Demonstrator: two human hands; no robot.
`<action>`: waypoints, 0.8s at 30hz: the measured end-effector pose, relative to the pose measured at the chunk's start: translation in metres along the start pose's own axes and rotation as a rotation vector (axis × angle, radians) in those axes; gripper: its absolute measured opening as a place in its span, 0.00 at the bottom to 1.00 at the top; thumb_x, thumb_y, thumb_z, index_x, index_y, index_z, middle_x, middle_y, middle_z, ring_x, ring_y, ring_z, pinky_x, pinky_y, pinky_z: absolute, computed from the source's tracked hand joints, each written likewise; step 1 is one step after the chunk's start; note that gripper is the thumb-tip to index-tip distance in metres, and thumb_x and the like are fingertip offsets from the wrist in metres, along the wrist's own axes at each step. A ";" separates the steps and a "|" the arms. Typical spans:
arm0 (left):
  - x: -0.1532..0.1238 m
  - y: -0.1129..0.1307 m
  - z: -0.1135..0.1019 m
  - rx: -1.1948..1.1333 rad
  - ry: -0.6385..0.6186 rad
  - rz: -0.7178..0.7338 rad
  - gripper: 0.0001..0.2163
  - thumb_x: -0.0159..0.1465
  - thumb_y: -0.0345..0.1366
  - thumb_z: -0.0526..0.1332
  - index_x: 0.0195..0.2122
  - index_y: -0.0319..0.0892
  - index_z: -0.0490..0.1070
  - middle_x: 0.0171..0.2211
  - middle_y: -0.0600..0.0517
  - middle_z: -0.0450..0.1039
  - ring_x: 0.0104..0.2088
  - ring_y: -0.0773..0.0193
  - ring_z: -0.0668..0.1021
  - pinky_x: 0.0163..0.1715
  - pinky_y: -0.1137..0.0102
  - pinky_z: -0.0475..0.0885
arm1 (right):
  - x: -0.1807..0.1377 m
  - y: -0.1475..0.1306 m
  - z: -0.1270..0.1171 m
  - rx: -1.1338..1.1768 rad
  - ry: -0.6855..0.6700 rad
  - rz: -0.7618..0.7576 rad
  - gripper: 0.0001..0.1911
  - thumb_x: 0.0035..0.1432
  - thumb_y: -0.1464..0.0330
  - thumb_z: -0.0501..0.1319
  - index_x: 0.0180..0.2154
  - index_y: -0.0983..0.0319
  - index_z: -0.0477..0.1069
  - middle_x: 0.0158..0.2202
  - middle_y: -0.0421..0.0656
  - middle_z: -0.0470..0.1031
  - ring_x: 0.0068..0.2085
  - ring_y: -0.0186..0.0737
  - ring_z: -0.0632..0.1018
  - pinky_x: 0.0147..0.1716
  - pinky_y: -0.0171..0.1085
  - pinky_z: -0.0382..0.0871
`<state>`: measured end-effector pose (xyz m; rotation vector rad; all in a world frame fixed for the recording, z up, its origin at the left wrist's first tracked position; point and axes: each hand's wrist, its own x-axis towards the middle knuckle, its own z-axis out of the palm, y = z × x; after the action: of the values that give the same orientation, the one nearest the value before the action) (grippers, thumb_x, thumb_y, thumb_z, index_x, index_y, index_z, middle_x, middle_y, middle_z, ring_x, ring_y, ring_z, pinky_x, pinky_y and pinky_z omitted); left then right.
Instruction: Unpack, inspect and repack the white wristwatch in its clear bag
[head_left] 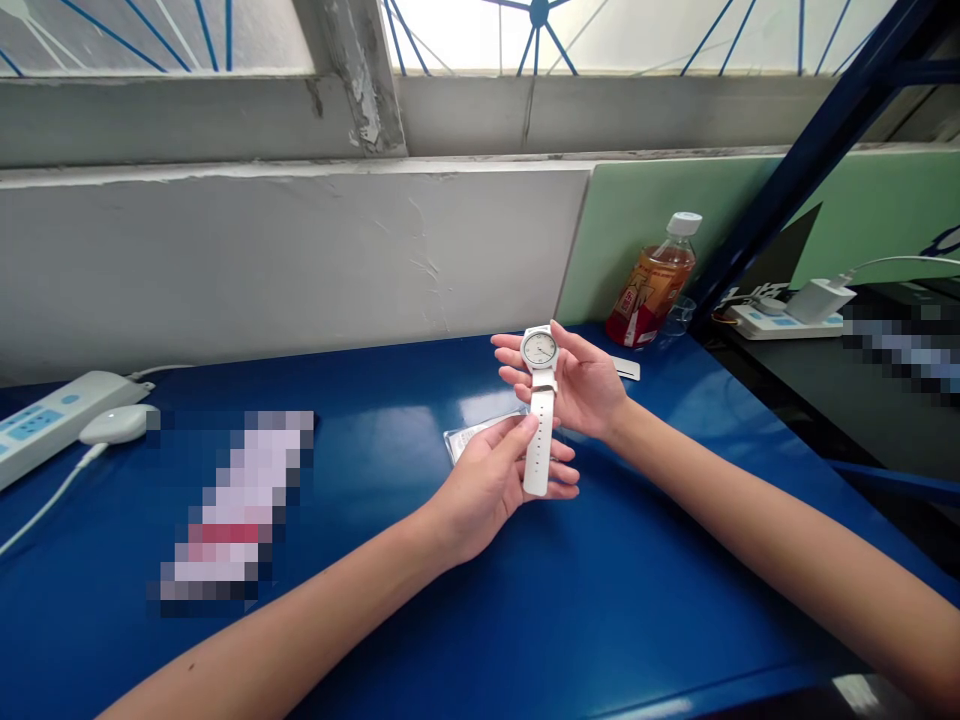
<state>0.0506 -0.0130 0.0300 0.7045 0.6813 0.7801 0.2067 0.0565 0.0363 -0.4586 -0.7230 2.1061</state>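
Note:
A white wristwatch (540, 400) with a round pale dial is held upright above the blue table (375, 620), near its middle. My right hand (581, 385) grips the watch case between thumb and fingers. My left hand (491, 485) pinches the lower end of the white strap, fingers curled around it. Under the hands lies a small clear plastic bag (472, 435), partly hidden by them.
A bottle of amber drink (652, 285) stands at the back right by a green panel. A white power strip (52, 420) with a plug and cable lies at the left edge. Another strip with a charger (795, 310) sits on a dark desk to the right. A small white tag (626, 368) lies near the bottle.

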 end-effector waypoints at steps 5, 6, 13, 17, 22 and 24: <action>-0.002 -0.003 -0.002 0.057 -0.083 0.019 0.11 0.66 0.40 0.65 0.43 0.37 0.71 0.26 0.55 0.71 0.20 0.73 0.72 0.20 0.78 0.69 | 0.001 0.005 -0.001 -0.042 0.019 -0.090 0.21 0.69 0.57 0.51 0.44 0.64 0.76 0.38 0.43 0.83 0.38 0.38 0.83 0.34 0.33 0.78; -0.003 -0.003 -0.002 0.062 -0.091 -0.003 0.10 0.65 0.41 0.65 0.40 0.38 0.71 0.21 0.59 0.65 0.15 0.76 0.66 0.15 0.81 0.62 | 0.002 0.008 0.000 -0.064 0.022 -0.105 0.19 0.67 0.55 0.56 0.41 0.63 0.76 0.37 0.43 0.82 0.37 0.38 0.83 0.33 0.33 0.77; -0.005 0.000 -0.003 -0.047 -0.257 -0.090 0.19 0.73 0.45 0.48 0.42 0.37 0.73 0.21 0.57 0.64 0.14 0.72 0.66 0.14 0.77 0.65 | 0.005 0.018 0.008 -0.115 0.079 -0.171 0.21 0.46 0.51 0.73 0.30 0.61 0.73 0.24 0.36 0.77 0.31 0.36 0.82 0.29 0.30 0.75; -0.002 -0.003 -0.006 -0.056 -0.319 -0.058 0.20 0.74 0.43 0.47 0.43 0.33 0.74 0.27 0.48 0.74 0.23 0.64 0.79 0.25 0.70 0.75 | 0.002 0.016 0.009 -0.107 -0.014 -0.120 0.14 0.63 0.56 0.62 0.36 0.61 0.75 0.35 0.41 0.82 0.37 0.38 0.83 0.35 0.34 0.78; 0.001 -0.006 -0.004 -0.029 -0.193 -0.113 0.18 0.75 0.37 0.45 0.44 0.31 0.72 0.33 0.40 0.79 0.31 0.59 0.83 0.35 0.66 0.78 | -0.001 0.010 0.011 -0.172 -0.139 -0.011 0.16 0.69 0.72 0.49 0.51 0.63 0.73 0.50 0.47 0.80 0.47 0.39 0.82 0.46 0.37 0.77; 0.001 -0.007 -0.002 -0.004 -0.103 -0.106 0.16 0.75 0.34 0.47 0.43 0.31 0.72 0.33 0.39 0.80 0.31 0.59 0.84 0.36 0.66 0.77 | -0.001 0.007 0.012 -0.200 -0.116 -0.001 0.17 0.70 0.73 0.48 0.51 0.65 0.72 0.51 0.49 0.79 0.46 0.38 0.82 0.46 0.35 0.77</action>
<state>0.0522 -0.0147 0.0233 0.6946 0.6187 0.6432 0.1969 0.0481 0.0407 -0.4467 -1.0071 2.0814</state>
